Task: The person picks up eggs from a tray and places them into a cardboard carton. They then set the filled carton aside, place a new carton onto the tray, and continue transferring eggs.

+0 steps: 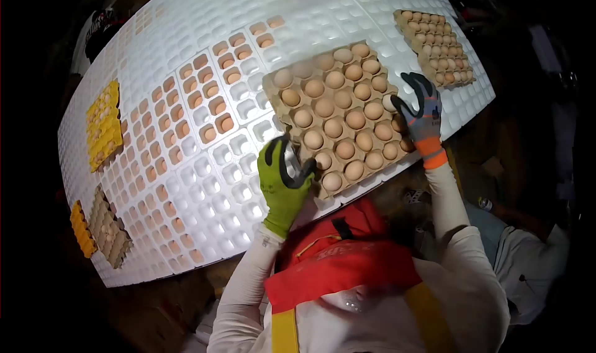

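A grey pulp egg tray (271,92) filled with brown eggs lies near the front edge of the white moulded foam sheet, angled a little. My left hand (279,182), in a green glove with black fingertips, is at the tray's lower left side. Its thumb and fingers are curved and apart, with a pale patch showing between them. On the opposite side, my right hand (425,114) wears a grey and orange glove. Its fingers are spread, and the thumb is right at a pale egg (390,103) by the tray's right edge.
Brown eggs sit in many cells of the foam sheet (205,173) to the left. Another full egg tray (437,45) stands at the right. Yellow trays (104,126) and a grey tray (108,229) lie far left. A person's pale clothing (534,266) shows at lower right.
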Motion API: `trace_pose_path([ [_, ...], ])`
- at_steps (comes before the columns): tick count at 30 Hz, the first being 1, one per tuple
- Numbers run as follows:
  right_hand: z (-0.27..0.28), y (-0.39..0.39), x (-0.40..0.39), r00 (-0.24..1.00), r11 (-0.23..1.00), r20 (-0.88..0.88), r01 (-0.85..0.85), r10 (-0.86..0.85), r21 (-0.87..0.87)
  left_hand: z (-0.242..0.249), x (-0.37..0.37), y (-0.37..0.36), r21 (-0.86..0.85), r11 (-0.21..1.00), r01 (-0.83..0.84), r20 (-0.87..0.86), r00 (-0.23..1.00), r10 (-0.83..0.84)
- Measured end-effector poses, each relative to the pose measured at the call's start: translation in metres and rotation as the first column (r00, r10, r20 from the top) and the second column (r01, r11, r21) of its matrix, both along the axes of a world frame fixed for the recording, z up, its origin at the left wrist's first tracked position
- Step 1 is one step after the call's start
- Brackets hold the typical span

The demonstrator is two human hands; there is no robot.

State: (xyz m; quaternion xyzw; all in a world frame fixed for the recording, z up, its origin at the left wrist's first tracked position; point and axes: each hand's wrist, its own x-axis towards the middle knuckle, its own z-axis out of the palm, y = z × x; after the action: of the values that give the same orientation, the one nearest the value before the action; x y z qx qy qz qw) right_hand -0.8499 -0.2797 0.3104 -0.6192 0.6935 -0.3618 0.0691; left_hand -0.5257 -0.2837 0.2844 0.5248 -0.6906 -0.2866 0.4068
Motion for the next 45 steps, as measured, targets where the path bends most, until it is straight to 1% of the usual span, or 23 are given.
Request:
trace_pose_path([
  [3,0.051,0.047,0.072,0.832,0.93,-0.437,-0.234,0.342,0.283,0.027,0.0,0.039,-0.011,0.915,0.404,0.441,0.823,-0.358],
  [5,0.019,0.074,0.096,0.68,0.848,-0.547,-0.223,0.488,0.48,0.001,-0.007,0.063,-0.031,0.916,0.4,0.602,0.739,-0.302],
  [9,-0.015,0.088,0.093,0.816,0.869,-0.338,-0.36,0.469,0.338,0.002,-0.011,0.062,-0.047,0.921,0.388,0.5,0.807,-0.314],
  [13,-0.006,0.068,0.078,0.855,0.843,-0.115,-0.461,0.505,0.278,0.012,0.004,0.044,0.369,0.846,0.385,-0.147,0.923,-0.356],
  [15,-0.004,0.057,0.071,0.871,0.863,0.071,-0.492,0.487,0.119,0.016,0.011,0.039,0.487,0.772,0.409,-0.643,0.766,0.0],
  [17,0.01,0.054,0.058,0.692,0.864,0.666,-0.484,0.28,0.14,0.02,0.024,0.027,0.568,0.656,0.498,-0.761,0.622,0.187],
  [18,0.018,0.051,0.055,0.536,0.876,0.836,-0.452,0.117,0.168,0.019,0.017,0.017,0.497,0.772,0.396,-0.572,0.819,-0.052],
  [19,0.023,0.044,0.05,0.34,0.878,0.939,-0.434,-0.05,0.204,0.021,0.006,0.015,0.098,0.945,0.311,0.0,0.95,-0.312],
  [21,0.021,0.023,0.055,0.77,0.846,0.535,-0.504,0.348,0.175,0.039,-0.022,0.012,0.069,0.959,0.274,0.553,0.789,-0.265],
  [23,0.031,0.007,0.072,0.84,0.8,-0.094,-0.466,0.534,0.378,0.025,-0.04,0.02,0.047,0.979,0.197,0.701,0.692,-0.173],
  [24,0.021,-0.002,0.085,0.607,0.702,-0.415,-0.365,0.677,0.611,0.027,-0.042,0.021,0.077,0.979,0.191,0.651,0.734,-0.194],
  [27,0.026,0.002,0.081,0.76,0.761,-0.25,-0.444,0.599,0.474,0.022,-0.033,0.021,0.003,0.981,0.196,0.408,0.895,-0.18],
  [28,0.006,0.004,0.062,0.838,0.765,0.063,-0.523,0.542,0.375,0.02,-0.026,0.021,-0.047,0.98,0.193,0.301,0.938,-0.171],
  [30,0.028,-0.004,0.047,0.631,0.723,0.676,-0.658,0.379,0.209,0.026,-0.013,0.023,0.365,0.92,0.143,-0.187,0.979,-0.078],
  [32,0.014,-0.011,0.033,0.354,0.737,0.917,-0.667,0.185,0.109,0.03,-0.003,0.016,0.634,0.735,0.241,-0.572,0.785,0.236],
  [33,0.008,-0.016,0.032,0.352,0.741,0.913,-0.665,0.206,0.089,0.036,0.003,0.014,0.615,0.728,0.304,-0.701,0.633,0.328],
  [35,0.004,-0.04,0.048,0.649,0.725,0.623,-0.664,0.436,0.184,0.042,0.003,0.0,0.552,0.801,0.233,-0.598,0.779,0.186],
  [36,0.005,-0.039,0.058,0.854,0.799,0.072,-0.509,0.515,0.321,0.032,0.005,-0.011,0.472,0.854,0.217,-0.44,0.898,0.015],
  [38,-0.007,-0.047,0.085,0.748,0.776,-0.322,-0.389,0.581,0.496,0.036,-0.02,-0.016,0.117,0.984,0.133,0.193,0.969,-0.154],
  [39,0.001,-0.049,0.093,0.707,0.777,-0.399,-0.343,0.583,0.528,0.05,-0.028,-0.021,0.035,0.989,0.146,0.583,0.8,-0.139],
  [40,0.009,-0.051,0.1,0.658,0.777,-0.472,-0.296,0.587,0.555,0.045,-0.043,-0.026,0.145,0.983,0.114,0.678,0.712,-0.183],
  [43,0.013,-0.044,0.079,0.81,0.816,-0.237,-0.426,0.537,0.391,0.021,-0.054,-0.036,0.144,0.988,0.058,0.79,0.595,-0.15],
  [45,0.0,-0.034,0.066,0.867,0.88,0.27,-0.461,0.418,0.117,0.033,-0.024,-0.04,0.146,0.986,0.077,0.477,0.868,-0.138],
])
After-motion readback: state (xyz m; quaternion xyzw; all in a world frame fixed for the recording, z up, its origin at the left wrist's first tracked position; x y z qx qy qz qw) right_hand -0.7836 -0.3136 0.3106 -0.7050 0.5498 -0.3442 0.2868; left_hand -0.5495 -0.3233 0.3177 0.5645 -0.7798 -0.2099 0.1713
